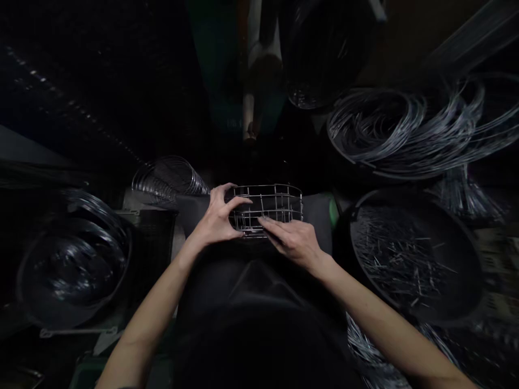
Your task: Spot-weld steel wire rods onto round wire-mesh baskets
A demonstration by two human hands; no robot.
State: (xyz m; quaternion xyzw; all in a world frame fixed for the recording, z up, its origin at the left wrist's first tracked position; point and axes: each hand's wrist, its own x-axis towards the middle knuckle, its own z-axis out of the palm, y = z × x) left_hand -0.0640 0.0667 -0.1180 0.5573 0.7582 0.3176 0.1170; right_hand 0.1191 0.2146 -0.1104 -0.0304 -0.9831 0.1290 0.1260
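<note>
A small wire basket (279, 195) of thin shiny rods is in front of my body at the middle of the head view. My left hand (219, 216) grips its left end, with the thumb low and the fingers spread along the upper rim. At the lower near side, my right hand (291, 237) has its fingers pressed together against the wires. Whether a small piece sits between those fingers, I cannot make out. Dark cloth (251, 281) covers my lap below the basket.
Right of me, a dark round tub (458, 270) holds many short wire pieces. Behind it lie large coils of wire (377, 129). On the left stand a bucket (34, 292) of shiny rings and a wire spiral (170, 178). A post (249, 113) rises ahead.
</note>
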